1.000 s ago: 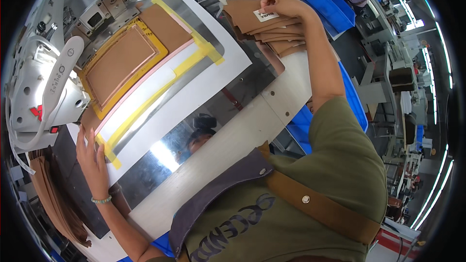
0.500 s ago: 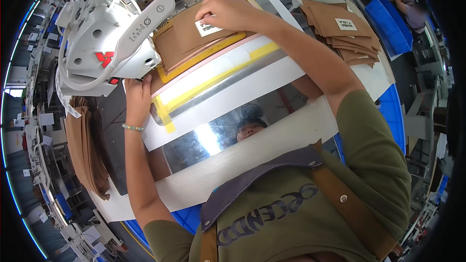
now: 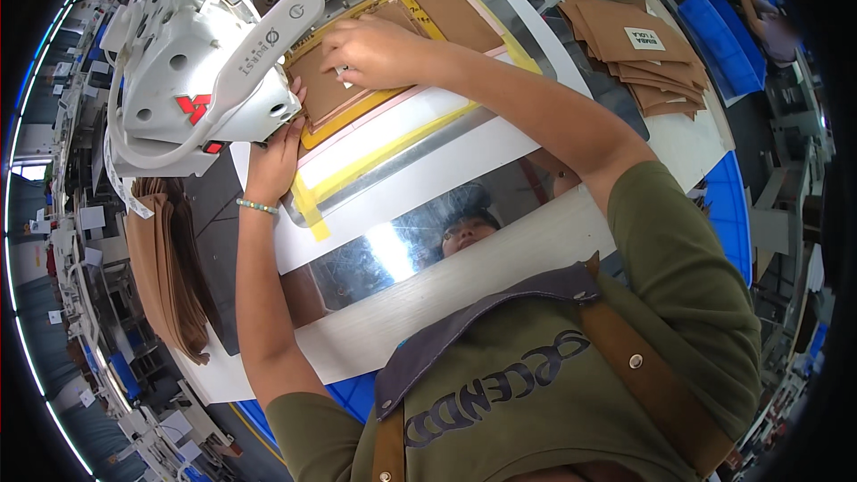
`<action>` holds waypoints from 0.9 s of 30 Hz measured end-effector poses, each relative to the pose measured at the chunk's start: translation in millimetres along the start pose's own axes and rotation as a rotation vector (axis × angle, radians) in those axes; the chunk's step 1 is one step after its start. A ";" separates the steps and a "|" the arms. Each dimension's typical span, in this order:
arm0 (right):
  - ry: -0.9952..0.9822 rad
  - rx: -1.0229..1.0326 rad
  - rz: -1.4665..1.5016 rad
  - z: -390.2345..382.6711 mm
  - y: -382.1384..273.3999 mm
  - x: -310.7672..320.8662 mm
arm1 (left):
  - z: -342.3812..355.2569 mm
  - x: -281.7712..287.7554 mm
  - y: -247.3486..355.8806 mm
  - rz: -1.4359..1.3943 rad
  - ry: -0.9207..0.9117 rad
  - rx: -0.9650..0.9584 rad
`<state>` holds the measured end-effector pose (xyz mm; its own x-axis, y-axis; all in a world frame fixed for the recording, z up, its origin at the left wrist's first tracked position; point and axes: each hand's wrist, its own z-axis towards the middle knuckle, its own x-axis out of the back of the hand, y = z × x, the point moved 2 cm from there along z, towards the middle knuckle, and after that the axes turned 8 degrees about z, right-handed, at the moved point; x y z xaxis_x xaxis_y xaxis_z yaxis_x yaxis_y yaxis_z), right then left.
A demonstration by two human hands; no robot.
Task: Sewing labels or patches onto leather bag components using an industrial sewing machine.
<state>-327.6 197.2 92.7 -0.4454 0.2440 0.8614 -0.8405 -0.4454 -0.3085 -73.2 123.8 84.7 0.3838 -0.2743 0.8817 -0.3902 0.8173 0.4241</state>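
Note:
A yellow-edged template frame point(image 3: 326, 132) lies under the white sewing machine head point(image 3: 201, 80), with a flat brown piece point(image 3: 323, 94) inside it. Over that piece my right hand point(image 3: 373, 52) has its fingers bent together, and a small white label point(image 3: 345, 78) peeks out from under the fingertips. Most of the label is hidden by the hand. My left hand point(image 3: 278, 150) rests at the frame's near left corner beside the machine head. Its fingers are stretched out and spread, partly hidden by the machine, and hold nothing I can see.
Brown pieces, the top one with a white label, form a stack point(image 3: 638, 45) at the right. More brown pieces point(image 3: 165, 277) hang over the table's left edge. A white board with yellow tape point(image 3: 393, 153) lies in front of the frame. A blue bin point(image 3: 721, 40) stands far right.
My right hand has moved left and slightly nearer, with the label at its fingertips. More of the frame's far side and the brown sheet right of it now shows. My left hand has shifted slightly right.

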 end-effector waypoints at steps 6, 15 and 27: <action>-0.045 0.166 0.174 -13.9 -21.8 -14.4 | -5.5 -11.3 -51.9 -0.316 0.018 -0.001; -0.059 0.275 0.158 -12.0 -23.4 -16.2 | 4.1 -4.7 -99.6 0.179 0.243 0.054; -0.050 0.272 0.202 -11.8 -24.7 -16.6 | 30.3 3.8 -16.0 0.193 0.084 -0.002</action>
<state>-303.0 214.3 81.3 -0.5736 0.0880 0.8144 -0.6206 -0.6956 -0.3620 -90.9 94.2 87.5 0.3702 -0.0695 0.9263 -0.4619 0.8514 0.2485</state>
